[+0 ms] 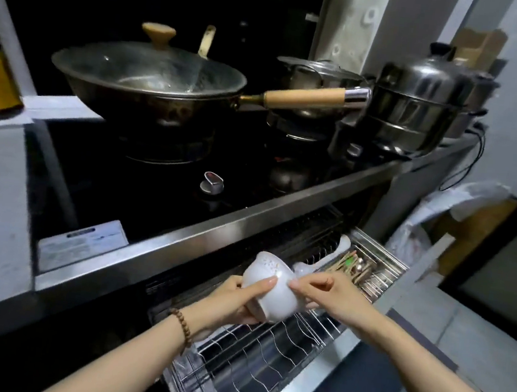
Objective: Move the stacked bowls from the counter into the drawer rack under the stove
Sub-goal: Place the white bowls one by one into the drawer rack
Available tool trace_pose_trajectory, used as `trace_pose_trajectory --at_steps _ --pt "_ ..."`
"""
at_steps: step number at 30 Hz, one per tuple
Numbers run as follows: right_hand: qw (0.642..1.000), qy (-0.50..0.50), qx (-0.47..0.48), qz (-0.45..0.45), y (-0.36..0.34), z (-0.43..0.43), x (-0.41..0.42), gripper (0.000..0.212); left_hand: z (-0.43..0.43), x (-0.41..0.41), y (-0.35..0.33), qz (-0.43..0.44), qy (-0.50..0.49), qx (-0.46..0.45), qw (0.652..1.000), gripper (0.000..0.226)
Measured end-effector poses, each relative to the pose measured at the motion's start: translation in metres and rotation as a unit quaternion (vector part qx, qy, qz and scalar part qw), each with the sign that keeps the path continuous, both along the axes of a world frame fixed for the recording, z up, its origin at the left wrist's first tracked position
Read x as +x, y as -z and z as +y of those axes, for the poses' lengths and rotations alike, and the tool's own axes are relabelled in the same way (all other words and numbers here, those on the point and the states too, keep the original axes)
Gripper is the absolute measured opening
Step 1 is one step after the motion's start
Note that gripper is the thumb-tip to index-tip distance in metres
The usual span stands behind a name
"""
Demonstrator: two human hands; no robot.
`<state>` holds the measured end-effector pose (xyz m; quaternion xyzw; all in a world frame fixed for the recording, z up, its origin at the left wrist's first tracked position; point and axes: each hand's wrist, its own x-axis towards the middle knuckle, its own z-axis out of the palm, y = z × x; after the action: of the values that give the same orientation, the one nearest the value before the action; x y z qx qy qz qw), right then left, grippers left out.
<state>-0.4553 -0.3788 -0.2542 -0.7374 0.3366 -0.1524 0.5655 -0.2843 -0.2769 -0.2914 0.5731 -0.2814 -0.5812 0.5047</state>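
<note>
We see both hands over the open drawer rack (269, 353) under the stove (164, 166), holding the stacked bowls (268, 288) tipped on their side, foot ring toward us, mouth toward the worktop's front edge. The left hand (233, 301) cups the stack from below and left, thumb across the wall, fingers clenched on it. It seems to carry the weight. The right hand (332, 296) pinches the right side near the rim, fingers (297, 284) grasping the bowls, likely to steer the tilt.

The bowls are off the worktop and above the rack's middle; we cannot tell if they touch the wires yet. We judge the sideways tilt is so they slot between the upright prongs. White dishes (323, 260) already stand just behind, and a cutlery tray (367, 271) fills the rack's far right corner. Wok (147, 85) and steamer pot (419, 110) stay up on the stove, clear of this.
</note>
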Motion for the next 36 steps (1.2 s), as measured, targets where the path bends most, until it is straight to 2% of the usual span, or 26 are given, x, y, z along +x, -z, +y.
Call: trace_pose_trajectory --at_steps 3,9,12,14,17,23,26,30,36 --pt "0.998 -0.001 0.047 0.032 0.039 -0.011 0.011 0.011 -0.009 0.008 0.043 0.027 -0.035 0.040 0.998 0.083" --pt "0.991 -0.007 0.096 0.097 0.102 -0.042 0.038 0.024 -0.031 0.025 0.112 0.024 -0.077 0.084 0.993 0.089" --pt "0.988 0.000 0.097 0.118 0.125 -0.059 0.049 0.032 -0.047 0.032 0.139 -0.010 -0.080 0.106 0.991 0.064" --pt "0.985 0.003 0.114 0.128 0.138 -0.069 0.056 0.026 -0.056 0.037 0.152 -0.066 -0.072 0.125 0.987 0.045" --pt "0.982 0.000 0.129 0.137 0.151 -0.081 0.065 0.017 -0.068 0.041 0.169 -0.092 -0.071 0.127 0.985 0.050" --pt "0.978 -0.001 0.132 0.161 0.170 -0.098 0.075 0.023 -0.081 0.046 0.195 -0.106 -0.069 0.144 0.981 0.069" --pt "0.975 0.009 0.137 0.176 0.178 -0.102 0.075 0.024 -0.085 0.043 0.205 -0.112 -0.075 0.129 0.982 0.058" --pt "0.973 0.036 0.130 0.186 0.187 -0.107 0.073 0.028 -0.093 0.039 0.216 -0.116 -0.068 0.124 0.983 0.067" --pt "0.969 0.083 0.141 0.183 0.196 -0.110 0.073 0.025 -0.101 0.037 0.223 -0.167 -0.067 0.145 0.973 0.052"
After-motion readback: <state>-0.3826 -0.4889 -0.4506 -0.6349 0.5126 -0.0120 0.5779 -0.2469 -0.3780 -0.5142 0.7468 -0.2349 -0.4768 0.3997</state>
